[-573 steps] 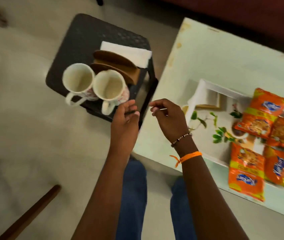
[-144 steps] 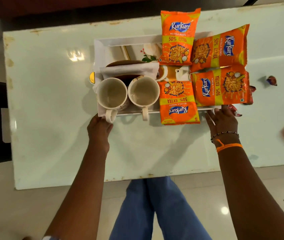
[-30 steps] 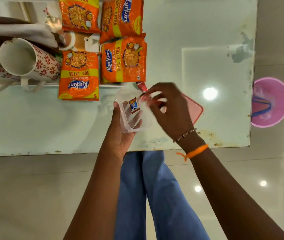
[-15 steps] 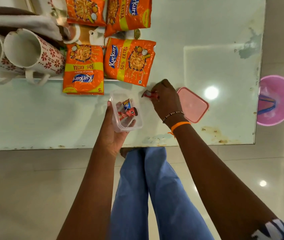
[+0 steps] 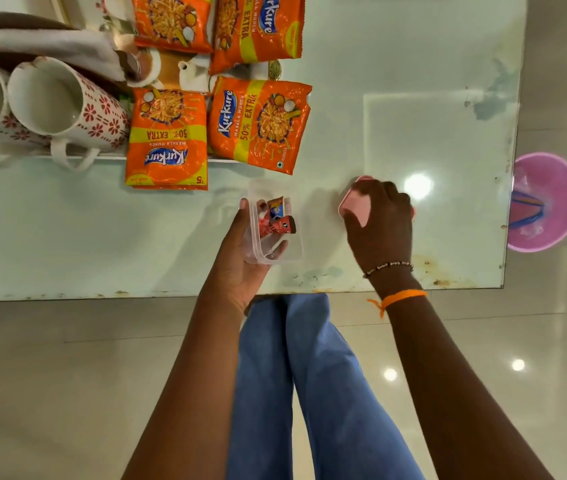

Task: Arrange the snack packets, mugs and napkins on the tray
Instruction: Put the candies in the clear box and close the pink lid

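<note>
Your tray (image 5: 178,160) at the table's (image 5: 431,133) far-left corner carries snack packets (image 5: 257,124), mugs (image 5: 63,105) and napkins (image 5: 50,45). Near the front edge, your left hand (image 5: 240,261) cradles the clear box (image 5: 275,226); your right hand (image 5: 380,226) clasps its pink lid (image 5: 356,204), likely for closing.

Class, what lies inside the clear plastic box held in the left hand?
Inside the clear box, a few small wrapped sweets; the left hand hides the box's underside.
</note>
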`<action>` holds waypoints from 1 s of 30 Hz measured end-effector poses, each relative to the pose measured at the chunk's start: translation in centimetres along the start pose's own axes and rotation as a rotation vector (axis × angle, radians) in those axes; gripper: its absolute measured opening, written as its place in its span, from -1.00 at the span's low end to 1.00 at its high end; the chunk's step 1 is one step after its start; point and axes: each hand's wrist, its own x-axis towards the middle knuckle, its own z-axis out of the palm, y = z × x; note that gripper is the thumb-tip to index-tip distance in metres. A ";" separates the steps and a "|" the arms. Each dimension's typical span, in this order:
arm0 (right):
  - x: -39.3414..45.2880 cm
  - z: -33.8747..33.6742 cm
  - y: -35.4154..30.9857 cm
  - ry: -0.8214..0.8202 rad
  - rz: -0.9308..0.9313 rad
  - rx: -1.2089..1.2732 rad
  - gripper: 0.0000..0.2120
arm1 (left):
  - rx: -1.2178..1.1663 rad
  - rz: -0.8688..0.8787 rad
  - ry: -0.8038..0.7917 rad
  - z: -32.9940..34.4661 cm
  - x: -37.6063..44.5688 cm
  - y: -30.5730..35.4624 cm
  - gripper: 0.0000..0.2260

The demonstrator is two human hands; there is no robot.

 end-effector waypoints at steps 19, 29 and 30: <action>-3.4 -0.8 -1.6 0.125 0.527 1.002 -0.70 | -0.060 -0.065 -0.095 3.3 1.1 -0.6 -0.16; -4.8 0.2 -2.7 -0.322 0.502 0.829 -0.48 | 0.067 -0.024 -0.102 2.5 0.7 -0.9 0.00; -4.9 0.1 -2.7 -0.354 0.478 0.814 -0.46 | 0.075 -0.028 -0.104 2.0 0.6 -0.9 -0.02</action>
